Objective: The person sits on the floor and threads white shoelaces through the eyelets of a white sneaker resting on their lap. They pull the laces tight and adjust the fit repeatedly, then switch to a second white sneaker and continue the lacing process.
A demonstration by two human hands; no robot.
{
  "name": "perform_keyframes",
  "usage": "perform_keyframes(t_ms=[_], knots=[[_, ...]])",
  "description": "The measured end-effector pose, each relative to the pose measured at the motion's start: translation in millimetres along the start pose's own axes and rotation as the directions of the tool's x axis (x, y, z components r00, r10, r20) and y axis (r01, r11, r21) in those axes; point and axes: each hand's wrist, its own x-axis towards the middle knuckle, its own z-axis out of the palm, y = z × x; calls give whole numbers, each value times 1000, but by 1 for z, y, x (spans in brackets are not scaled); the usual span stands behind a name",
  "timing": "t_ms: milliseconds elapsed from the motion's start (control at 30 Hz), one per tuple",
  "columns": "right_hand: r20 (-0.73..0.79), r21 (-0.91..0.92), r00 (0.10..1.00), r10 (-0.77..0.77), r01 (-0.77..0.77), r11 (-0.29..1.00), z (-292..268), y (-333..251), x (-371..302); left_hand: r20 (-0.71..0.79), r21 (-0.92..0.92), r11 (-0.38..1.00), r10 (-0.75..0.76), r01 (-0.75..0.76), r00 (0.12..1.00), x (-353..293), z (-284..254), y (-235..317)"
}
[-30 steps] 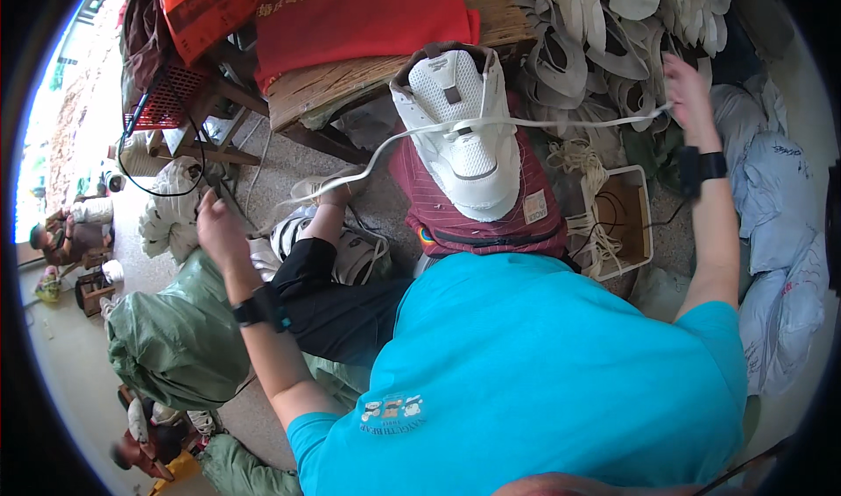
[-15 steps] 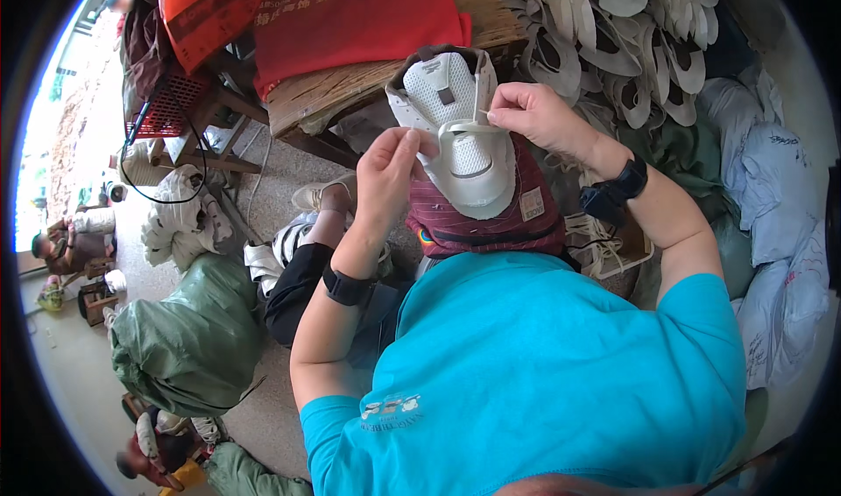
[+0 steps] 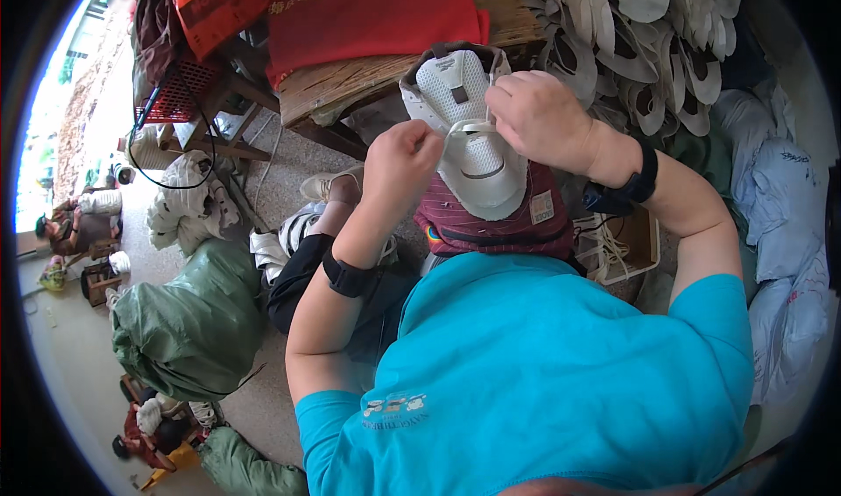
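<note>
- Sneaker upper (image 3: 484, 181): on maroon striped cloth (image 3: 559, 226), toe toward turquoise shirt (image 3: 561, 347), near wooden counter (image 3: 337, 84).
- Shoelace (image 3: 474, 127): crosses the sneaker upper.
- Left hand (image 3: 399, 165): pinching shoelace, left side.
- Right hand (image 3: 545, 121): pinching shoelace, right side.

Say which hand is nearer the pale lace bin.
Right. In the picture, the right hand is above-left of the bin; the left hand is farther left, at the left edge of the shoe.

Ahead of you stands a worn wooden counter (image 3: 322, 86), with a wooden stool (image 3: 252, 91) to its left. Speckled grey floor (image 3: 270, 408) spreads around you, and bright daylight comes through a wide opening (image 3: 66, 111) at your far left.
</note>
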Motion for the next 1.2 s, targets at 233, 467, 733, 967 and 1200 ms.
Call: perform_keyframes(t_ms=[233, 467, 733, 967, 1200], knots=[[136, -68, 980, -144, 154, 986, -26, 3, 14, 14, 523, 819, 270, -237, 963, 6, -5, 26], [384, 278, 902, -196, 89, 956, -36, 35, 37, 207, 317, 764, 523, -562, 827, 28, -44, 20], [240, 259, 958, -157, 93, 961, -17, 36, 11, 136, 263, 788, 541, -557, 830, 36, -33, -1], [321, 519, 936, 144, -301, 800, -9, 27, 7, -147, 178, 933, 340, -314, 929, 34, -3, -4], [342, 739, 863, 372, -491, 460, 5, 19, 16, -196, -347, 917, 135, -198, 971, 25, -2, 33]])
